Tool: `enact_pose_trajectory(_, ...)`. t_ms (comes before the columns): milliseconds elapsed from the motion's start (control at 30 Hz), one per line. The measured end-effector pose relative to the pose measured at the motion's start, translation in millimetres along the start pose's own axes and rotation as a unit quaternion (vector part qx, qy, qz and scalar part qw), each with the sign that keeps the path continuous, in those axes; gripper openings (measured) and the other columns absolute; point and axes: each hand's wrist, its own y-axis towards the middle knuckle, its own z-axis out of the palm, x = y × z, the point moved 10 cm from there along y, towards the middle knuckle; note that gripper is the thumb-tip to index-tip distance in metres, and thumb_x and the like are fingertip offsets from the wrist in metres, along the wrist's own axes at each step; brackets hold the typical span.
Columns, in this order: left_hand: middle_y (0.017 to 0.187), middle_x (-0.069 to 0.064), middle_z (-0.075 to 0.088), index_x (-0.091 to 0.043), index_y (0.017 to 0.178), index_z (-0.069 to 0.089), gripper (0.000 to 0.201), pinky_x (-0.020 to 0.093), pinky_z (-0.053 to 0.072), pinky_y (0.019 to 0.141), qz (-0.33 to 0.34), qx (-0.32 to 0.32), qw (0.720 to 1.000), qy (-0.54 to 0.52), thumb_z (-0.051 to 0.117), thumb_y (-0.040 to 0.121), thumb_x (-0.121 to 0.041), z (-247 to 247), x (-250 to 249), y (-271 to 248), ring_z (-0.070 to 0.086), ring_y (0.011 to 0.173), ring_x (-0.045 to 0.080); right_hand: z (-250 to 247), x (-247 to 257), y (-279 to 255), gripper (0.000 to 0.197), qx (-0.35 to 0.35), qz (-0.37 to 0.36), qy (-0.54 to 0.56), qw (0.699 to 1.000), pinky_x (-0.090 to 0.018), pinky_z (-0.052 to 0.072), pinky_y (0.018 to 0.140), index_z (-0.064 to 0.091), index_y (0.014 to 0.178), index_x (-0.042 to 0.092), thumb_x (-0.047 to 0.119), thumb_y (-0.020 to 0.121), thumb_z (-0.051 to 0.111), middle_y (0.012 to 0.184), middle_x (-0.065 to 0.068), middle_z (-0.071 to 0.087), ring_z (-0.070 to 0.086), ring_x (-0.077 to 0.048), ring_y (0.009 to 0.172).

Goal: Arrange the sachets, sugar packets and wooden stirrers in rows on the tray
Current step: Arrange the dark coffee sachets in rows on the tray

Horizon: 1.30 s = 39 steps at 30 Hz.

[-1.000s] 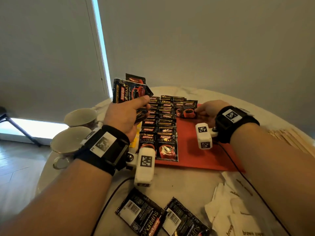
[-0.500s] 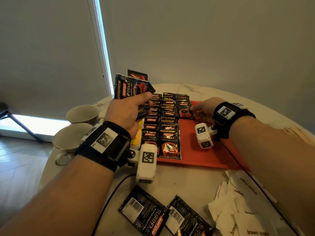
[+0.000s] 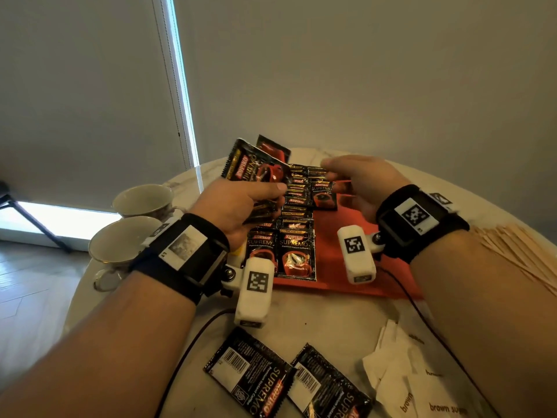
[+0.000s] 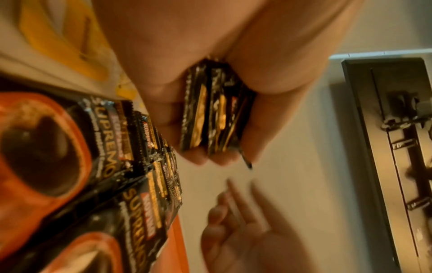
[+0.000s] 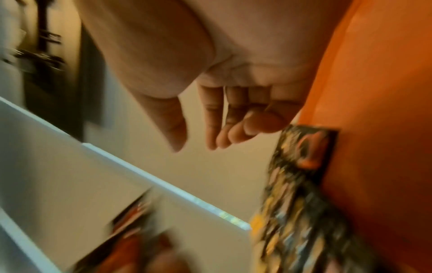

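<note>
A red tray lies on the round white table. Black coffee sachets lie on it in two overlapping rows, and one sachet starts a third row at the far end. My left hand grips a fanned stack of sachets above the tray's left side; the left wrist view shows the stack's edges between thumb and fingers. My right hand hovers empty over the far rows, fingers relaxed. White sugar packets lie front right. Wooden stirrers lie at the right.
Two loose sachets lie face down on the table in front of the tray. Two empty cups stand at the table's left edge. A yellow packet peeks out under my left wrist. Cables run from both wrist cameras across the table.
My right hand has let go of the sachet it laid at the far end of the third row and has lifted toward the held stack. The left hand kept its stack.
</note>
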Motion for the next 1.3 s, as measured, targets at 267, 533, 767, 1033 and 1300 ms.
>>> enact_pose_trajectory(267, 0.096, 0.015, 0.079, -0.003, 0.112, 0.07, 0.032, 0.046, 0.062, 0.082, -0.042, 0.078, 0.994, 0.069, 0.074, 0.082, 0.007, 21.7, 7.4, -16.0, 0.077, 0.085, 0.029, 42.2, 33.0, -32.8, 0.006, 0.105, -0.114, 0.005, 0.988, -0.029, 0.051, 0.061, 0.072, 0.087, 0.016, 0.018, 0.087, 0.077, 0.089, -0.007, 0.072, 0.067, -0.021, 0.079)
enact_pose_trajectory(533, 0.1, 0.017, 0.076, -0.001, 0.122, 0.063, 0.032, 0.037, 0.063, 0.066, -0.055, 0.026, 0.998, -0.031, 0.069, 0.091, -0.003, 8.9, 1.0, -13.4, 0.074, 0.073, 0.026, 42.2, 25.8, -27.4, 0.006, 0.092, -0.093, 0.087, 0.988, -0.027, 0.056, 0.057, 0.061, 0.094, 0.011, 0.007, 0.098, 0.062, 0.092, -0.012, 0.07, 0.069, -0.02, 0.076)
enact_pose_trajectory(767, 0.095, 0.012, 0.079, -0.003, 0.127, 0.063, 0.035, 0.038, 0.063, 0.068, 0.0, -0.036, 0.994, -0.104, 0.069, 0.093, -0.006, -7.9, -7.6, -2.4, 0.077, 0.077, 0.023, 46.9, 27.3, -29.6, 0.037, 0.112, -0.092, 0.021, 0.989, -0.036, 0.061, 0.062, 0.062, 0.114, 0.014, -0.011, 0.088, 0.064, 0.11, -0.02, 0.072, 0.075, -0.029, 0.09)
enact_pose_trajectory(1033, 0.104, 0.014, 0.078, -0.002, 0.128, 0.062, 0.043, 0.032, 0.062, 0.062, 0.024, -0.105, 0.99, -0.089, 0.069, 0.086, 0.007, -26.4, -8.0, 2.9, 0.079, 0.082, 0.023, 50.0, 21.8, -31.5, 0.03, 0.125, -0.041, 0.042, 0.99, -0.043, 0.062, 0.075, 0.07, 0.107, 0.006, -0.012, 0.086, 0.06, 0.099, -0.017, 0.07, 0.07, -0.025, 0.078)
enact_pose_trajectory(1300, 0.118, 0.025, 0.071, 0.0, 0.124, 0.062, 0.052, 0.054, 0.062, 0.087, 0.043, -0.028, 0.998, -0.023, 0.059, 0.078, 0.023, -4.9, -10.1, -1.2, 0.074, 0.103, 0.041, 66.6, 8.5, -36.9, 0.027, 0.124, -0.029, 0.076, 0.989, -0.031, 0.058, 0.065, 0.071, 0.112, 0.004, 0.004, 0.085, 0.075, 0.093, -0.006, 0.076, 0.072, -0.017, 0.082)
